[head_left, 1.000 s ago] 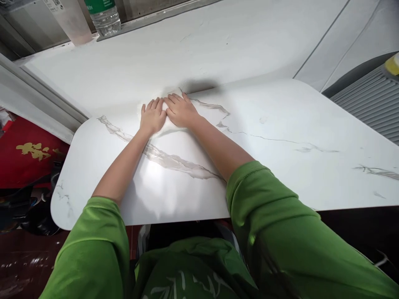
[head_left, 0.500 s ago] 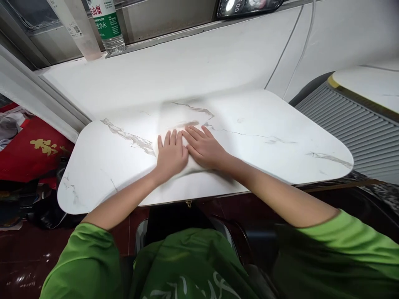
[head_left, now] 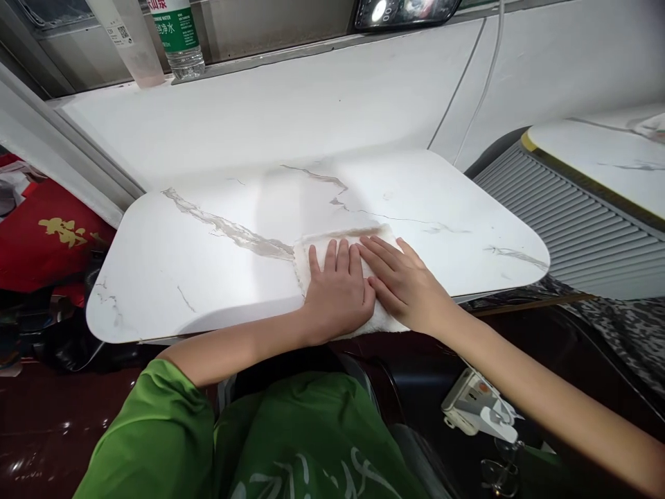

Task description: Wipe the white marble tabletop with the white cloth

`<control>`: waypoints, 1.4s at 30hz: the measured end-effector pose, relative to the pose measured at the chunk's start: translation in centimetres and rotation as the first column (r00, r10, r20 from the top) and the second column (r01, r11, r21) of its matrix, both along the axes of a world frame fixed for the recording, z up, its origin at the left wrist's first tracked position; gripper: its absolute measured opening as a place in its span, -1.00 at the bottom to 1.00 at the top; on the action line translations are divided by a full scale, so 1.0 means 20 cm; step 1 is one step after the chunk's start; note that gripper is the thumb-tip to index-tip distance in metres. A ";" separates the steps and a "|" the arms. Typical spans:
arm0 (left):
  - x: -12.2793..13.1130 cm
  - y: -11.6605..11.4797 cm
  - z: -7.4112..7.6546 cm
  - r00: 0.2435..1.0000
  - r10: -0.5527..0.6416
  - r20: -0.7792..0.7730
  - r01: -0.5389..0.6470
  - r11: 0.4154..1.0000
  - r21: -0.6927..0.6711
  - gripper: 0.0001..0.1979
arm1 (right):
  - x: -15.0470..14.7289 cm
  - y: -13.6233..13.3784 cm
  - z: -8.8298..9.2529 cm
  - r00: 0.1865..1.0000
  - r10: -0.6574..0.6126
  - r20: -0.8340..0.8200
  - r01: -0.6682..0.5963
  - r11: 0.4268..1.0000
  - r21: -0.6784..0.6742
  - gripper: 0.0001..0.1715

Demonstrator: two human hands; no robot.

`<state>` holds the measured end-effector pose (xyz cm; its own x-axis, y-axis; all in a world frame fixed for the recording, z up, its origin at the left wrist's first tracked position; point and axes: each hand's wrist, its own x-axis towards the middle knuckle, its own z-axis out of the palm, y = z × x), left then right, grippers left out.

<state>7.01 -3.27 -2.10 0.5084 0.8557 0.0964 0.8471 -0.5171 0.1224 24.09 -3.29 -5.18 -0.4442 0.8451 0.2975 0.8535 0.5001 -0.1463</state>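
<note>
A white cloth [head_left: 302, 267] with a brownish smear along its far edge lies flat near the front edge of the white marbled table [head_left: 208, 277]. My left hand [head_left: 337, 291] presses down on it, palm flat and fingers stretched out. Beside it, my right hand [head_left: 405, 281] also rests flat on the cloth, fingers extended, its fingertips close to the left hand's fingers. The cloth's near edge reaches the table's front edge between the two wrists. Much of the cloth is hidden under both hands.
A green-labelled water bottle [head_left: 177, 38] and a frosted bottle [head_left: 132, 48] stand on the sill at the back left. A phone [head_left: 405, 12] leans there further right. Red bags [head_left: 52, 235] lie left, a ribbed grey cabinet [head_left: 576, 222] stands right, and a white device [head_left: 475, 402] sits below.
Both hands have slid the cloth right and toward me, from the middle of the table to its front edge. The camera view has shifted slightly.
</note>
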 end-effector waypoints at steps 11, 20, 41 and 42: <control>0.00 0.10 0.05 0.998 -0.031 -0.048 0.027 0.996 -0.082 -0.38 | -0.01 0.10 0.02 1.000 -0.013 -0.013 0.012 0.998 -0.062 -0.30; 0.01 0.38 0.06 0.997 0.070 -0.026 -0.073 0.987 -0.145 -0.39 | -0.04 0.46 0.00 0.999 -0.041 -0.016 0.040 0.996 -0.083 -0.28; -0.01 1.31 -0.03 0.984 0.120 0.133 -0.117 0.993 -0.030 -0.52 | -0.11 1.36 0.01 0.993 -0.102 -0.057 0.095 0.990 -0.104 -0.35; -0.01 1.33 -0.02 0.983 0.123 0.135 -0.120 0.992 -0.030 -0.52 | -0.11 1.38 0.01 0.992 -0.110 -0.067 0.103 0.989 -0.104 -0.35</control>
